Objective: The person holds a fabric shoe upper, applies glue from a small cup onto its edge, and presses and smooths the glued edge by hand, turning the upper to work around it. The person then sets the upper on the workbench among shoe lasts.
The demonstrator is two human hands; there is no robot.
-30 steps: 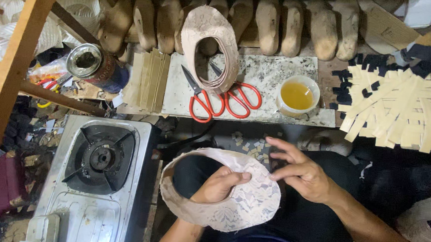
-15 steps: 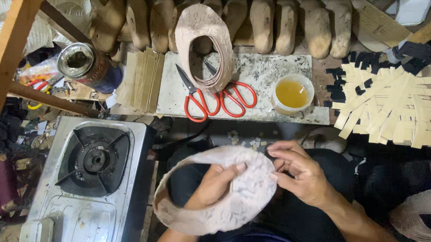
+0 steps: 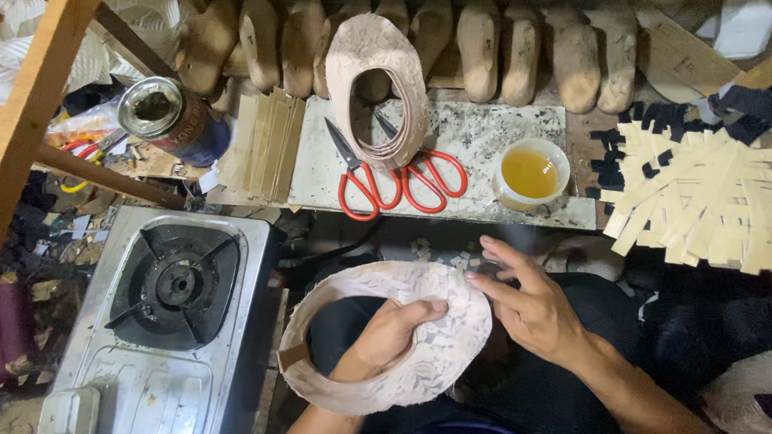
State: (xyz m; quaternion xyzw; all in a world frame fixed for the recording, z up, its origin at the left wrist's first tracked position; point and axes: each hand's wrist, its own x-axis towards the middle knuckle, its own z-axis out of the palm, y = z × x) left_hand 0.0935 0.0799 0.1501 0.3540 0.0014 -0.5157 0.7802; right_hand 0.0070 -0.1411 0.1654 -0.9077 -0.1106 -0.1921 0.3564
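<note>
A curved, pale patterned shoe upper piece (image 3: 436,352) lies over my lap. My left hand (image 3: 393,332) reaches up through its opening and grips the inner edge. My right hand (image 3: 531,308) rests on the piece's right end, fingers pressing the edge near small light scraps. A stack of similar cut uppers (image 3: 376,76) stands on the stone slab (image 3: 487,130) beyond, next to two red-handled scissors (image 3: 406,178) and a white cup of yellow glue (image 3: 531,173).
A single-burner gas stove (image 3: 170,303) sits at the left. A row of wooden shoe lasts (image 3: 501,42) lines the back. An open tin can (image 3: 158,113), tan strips (image 3: 267,136), a pile of yellow and black strips (image 3: 713,190) and a wooden post (image 3: 31,110) surround the slab.
The upper piece has been turned and shifted right in my lap. My right hand moved from above it to pressing on its right end.
</note>
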